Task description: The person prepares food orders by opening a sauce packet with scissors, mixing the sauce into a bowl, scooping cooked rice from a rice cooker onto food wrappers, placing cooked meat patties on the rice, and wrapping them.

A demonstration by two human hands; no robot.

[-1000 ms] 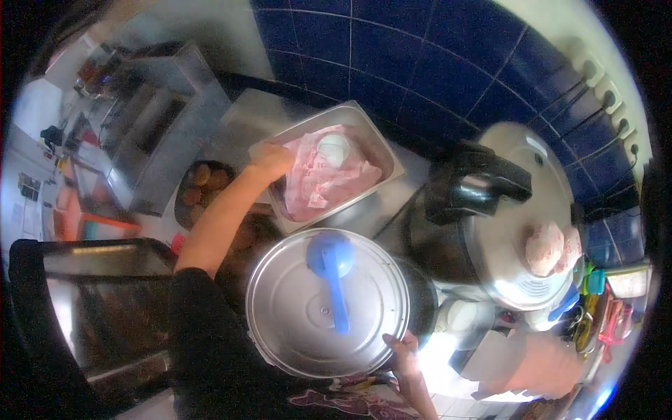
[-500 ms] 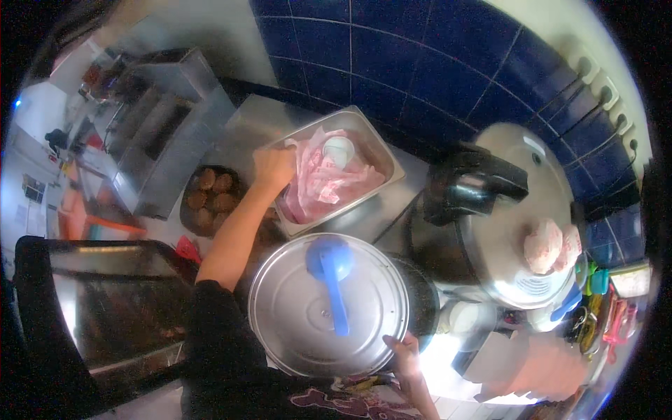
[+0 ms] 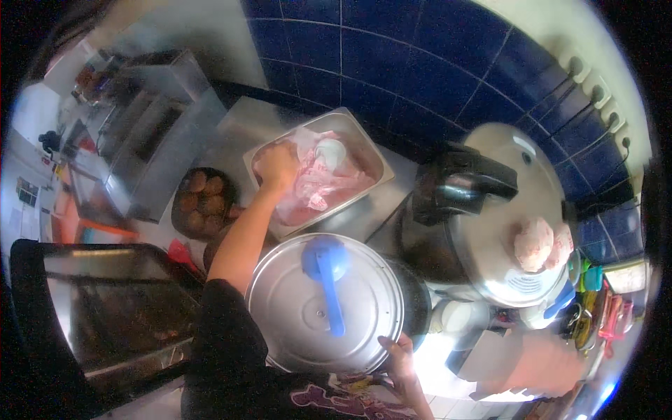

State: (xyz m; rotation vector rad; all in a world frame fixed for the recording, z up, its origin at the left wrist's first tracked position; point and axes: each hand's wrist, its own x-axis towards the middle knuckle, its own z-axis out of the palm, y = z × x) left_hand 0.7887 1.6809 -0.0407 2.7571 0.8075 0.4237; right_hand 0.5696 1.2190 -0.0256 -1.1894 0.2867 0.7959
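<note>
My left hand (image 3: 276,168) reaches forward into a rectangular steel tray (image 3: 374,157) and its fingers curl into the pink raw meat (image 3: 318,192) lying there on clear plastic. A small white cup (image 3: 329,150) sits in the tray just right of that hand. My right hand (image 3: 397,355) holds the near rim of a large round steel lid (image 3: 280,315) that covers a pot close to my body. A blue scoop (image 3: 325,276) lies on top of the lid.
Right of the tray stands a big pressure cooker (image 3: 490,231) with a black handle (image 3: 465,185) and two pink lumps (image 3: 542,243) on its lid. A dark bowl of brown round pieces (image 3: 199,203) sits left. A steel appliance (image 3: 150,136) and a glass-topped case (image 3: 105,308) fill the left.
My left hand has slid from the tray's left edge further into the meat. My right hand stays at the lid's rim.
</note>
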